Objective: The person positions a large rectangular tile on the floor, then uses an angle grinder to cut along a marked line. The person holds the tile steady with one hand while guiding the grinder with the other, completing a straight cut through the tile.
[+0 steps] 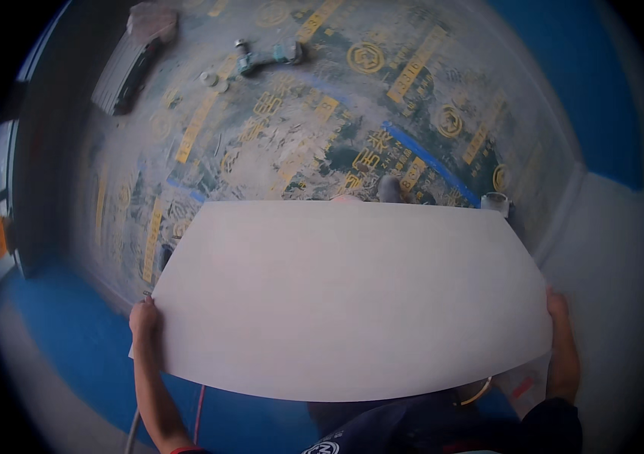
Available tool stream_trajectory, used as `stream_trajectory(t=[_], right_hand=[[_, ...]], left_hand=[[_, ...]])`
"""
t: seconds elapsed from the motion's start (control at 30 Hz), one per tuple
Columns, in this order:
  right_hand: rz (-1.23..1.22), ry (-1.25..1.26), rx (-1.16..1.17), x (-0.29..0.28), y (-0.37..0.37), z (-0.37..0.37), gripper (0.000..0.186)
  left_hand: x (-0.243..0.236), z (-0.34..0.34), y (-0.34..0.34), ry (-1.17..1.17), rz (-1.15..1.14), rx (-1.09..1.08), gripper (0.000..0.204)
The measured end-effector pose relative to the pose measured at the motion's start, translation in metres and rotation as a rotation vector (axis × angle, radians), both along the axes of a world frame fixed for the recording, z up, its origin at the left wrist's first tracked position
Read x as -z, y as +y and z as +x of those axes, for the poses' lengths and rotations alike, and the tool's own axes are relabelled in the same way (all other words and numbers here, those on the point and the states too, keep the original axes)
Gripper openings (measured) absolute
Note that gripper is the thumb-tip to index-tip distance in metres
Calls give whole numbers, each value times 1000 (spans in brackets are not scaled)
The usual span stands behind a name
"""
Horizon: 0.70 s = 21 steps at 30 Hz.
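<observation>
A large, plain white board [352,299] is stretched out in front of my body, its near edge close to my waist. My left hand [143,318] is closed round its left edge, and something small and metallic pokes up beside the fingers. At the opposite edge, my right hand [556,304] grips the board, with the fingers partly hidden. Just past the far edge, a grey rounded object [389,189] shows, too little of it to name. A small pinkish shape next to it is also mostly hidden by the board.
Dusty, printed dark green sheeting [299,136] covers the floor. A teal cordless drill [273,57] lies far ahead, near a small white round piece [214,81]. Long grey strips [121,76] are stacked far left. Blue tape [432,163] crosses the sheeting. A red cord [199,412] runs near my left arm.
</observation>
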State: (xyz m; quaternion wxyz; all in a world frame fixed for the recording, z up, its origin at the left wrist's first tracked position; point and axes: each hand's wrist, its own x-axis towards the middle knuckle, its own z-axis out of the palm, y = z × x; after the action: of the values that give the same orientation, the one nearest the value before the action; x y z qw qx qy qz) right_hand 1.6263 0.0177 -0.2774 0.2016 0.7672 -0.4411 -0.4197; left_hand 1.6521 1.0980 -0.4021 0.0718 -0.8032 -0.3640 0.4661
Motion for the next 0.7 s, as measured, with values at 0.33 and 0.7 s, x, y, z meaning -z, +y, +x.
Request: stream_trajectory(t=[0.33,0.7], right_hand=[[59,-335,439,97,87,-261,89],[-169,-688,809,327,139,-462,98]], left_hand=[[34,117,-37,-302,42,224,56],[181,149,21,-706,-520,231,54]])
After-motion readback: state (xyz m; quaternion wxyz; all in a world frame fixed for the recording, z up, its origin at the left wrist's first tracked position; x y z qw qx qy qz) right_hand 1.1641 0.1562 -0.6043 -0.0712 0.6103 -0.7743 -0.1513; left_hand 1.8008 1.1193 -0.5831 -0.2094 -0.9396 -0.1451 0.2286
